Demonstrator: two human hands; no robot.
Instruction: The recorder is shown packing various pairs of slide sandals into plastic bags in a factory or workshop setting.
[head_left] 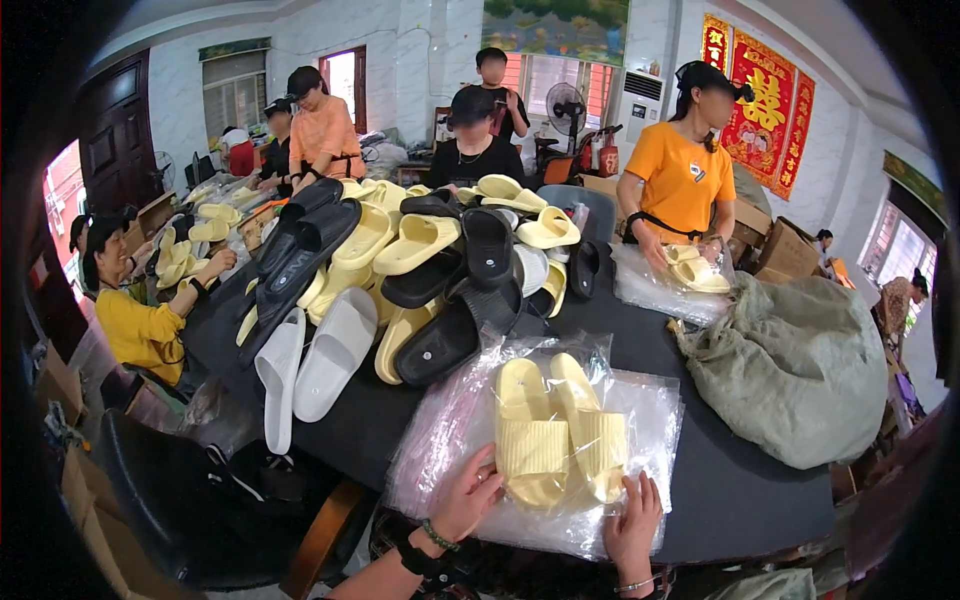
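A pair of pale yellow slide slippers (535,465) lies side by side in a clear plastic bag (590,350), toes toward me. Under it is a stack of flat clear bags (645,400) at the table's near edge. My left hand (468,500) is beside the left slipper, fingers partly bent and apart, at the bag's edge. Next to the right slipper, my right hand (633,520) rests on the plastic with its fingers stretched out. Neither hand is wrapped around anything.
A heap of loose black, yellow and white slippers (420,245) covers the dark table (720,510) ahead. A bulging grey-green sack (790,370) sits at right. Across the table, a person in orange (685,180) handles bagged slippers (695,268). A black chair (180,500) stands at left.
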